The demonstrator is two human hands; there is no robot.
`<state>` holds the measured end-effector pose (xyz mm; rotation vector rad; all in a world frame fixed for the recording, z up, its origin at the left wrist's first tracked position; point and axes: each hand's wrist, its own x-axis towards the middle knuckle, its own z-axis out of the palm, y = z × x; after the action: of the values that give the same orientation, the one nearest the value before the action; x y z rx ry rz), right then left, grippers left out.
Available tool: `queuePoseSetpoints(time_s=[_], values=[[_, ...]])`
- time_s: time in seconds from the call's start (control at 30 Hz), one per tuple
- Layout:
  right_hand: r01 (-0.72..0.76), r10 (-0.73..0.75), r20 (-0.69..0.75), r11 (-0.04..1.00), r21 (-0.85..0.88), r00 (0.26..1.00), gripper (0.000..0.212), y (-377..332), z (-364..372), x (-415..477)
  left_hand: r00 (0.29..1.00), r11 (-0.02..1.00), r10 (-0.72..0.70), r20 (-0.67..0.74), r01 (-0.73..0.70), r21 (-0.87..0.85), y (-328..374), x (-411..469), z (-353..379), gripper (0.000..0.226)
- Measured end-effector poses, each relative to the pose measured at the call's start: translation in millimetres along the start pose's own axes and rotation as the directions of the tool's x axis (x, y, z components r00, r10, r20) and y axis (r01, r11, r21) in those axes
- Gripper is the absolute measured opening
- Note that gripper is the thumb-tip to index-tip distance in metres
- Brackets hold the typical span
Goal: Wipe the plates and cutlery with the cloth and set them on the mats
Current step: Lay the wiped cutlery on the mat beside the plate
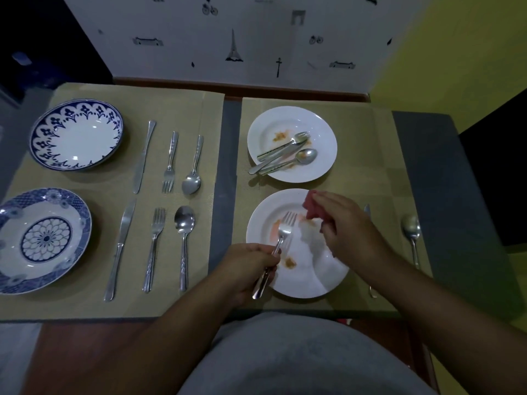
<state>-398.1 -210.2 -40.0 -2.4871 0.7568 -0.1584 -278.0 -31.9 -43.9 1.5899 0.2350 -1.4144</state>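
Over near plate (pixel 302 277): left hand (pixel 245 266) fingers curled round fork (pixel 285 229); right hand (pixel 348 232) fingers pinch cloth (pixel 312 208) at far rim.

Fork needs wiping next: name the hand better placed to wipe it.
Right. The right hand holds the red cloth beside the tines of the fork, above the smeared plate; the left hand grips the handle, steadying it.

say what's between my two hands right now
Head view: the smeared white plate lies between left hand and right hand with the cloth, the fork over it.
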Motion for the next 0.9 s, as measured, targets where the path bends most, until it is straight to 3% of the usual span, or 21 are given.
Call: queuePoseSetpoints(time_s=[0.07,0.13,0.2,0.37,0.53,0.63,0.73,0.9], values=[[0.15,-0.15,0.008,0.988,0.037,0.989,0.046,-19,-7,-11,0.999,1.0,0.02,-0.024,-0.02,0.005,0,1,4,0.01],[0.307,-0.309,0.127,0.951,0.033,0.943,0.047,-27,2,-22,0.999,0.999,0.044,-0.03,-0.043,0.023,0,0,10,0.013],[0.383,-0.376,0.235,0.924,0.018,0.896,0.048,-23,14,-26,0.997,0.996,0.069,-0.025,-0.068,0.05,-3,-2,14,0.013],[0.264,-0.269,0.169,0.963,0.051,0.948,0.025,-16,22,-12,0.996,0.997,0.072,-0.051,-0.073,-0.021,-8,-6,22,0.015],[0.421,-0.411,0.253,0.907,0.015,0.876,0.043,-16,25,-34,0.996,0.997,0.079,-0.03,-0.08,-0.015,-11,-9,22,0.017],[0.314,-0.323,0.183,0.946,0.078,0.928,0.03,-4,16,-10,0.994,0.994,0.106,-0.041,-0.105,0.028,-15,-11,26,0.015],[0.191,-0.196,0.097,0.98,0.057,0.976,0.033,5,2,6,0.993,0.993,0.11,-0.049,-0.107,0.058,-13,-12,29,0.014],[0.264,-0.266,0.003,0.958,0.112,0.964,0.038,-3,-24,-1,0.992,0.998,0.04,-0.117,-0.045,-0.042,-11,-11,34,0.015]])
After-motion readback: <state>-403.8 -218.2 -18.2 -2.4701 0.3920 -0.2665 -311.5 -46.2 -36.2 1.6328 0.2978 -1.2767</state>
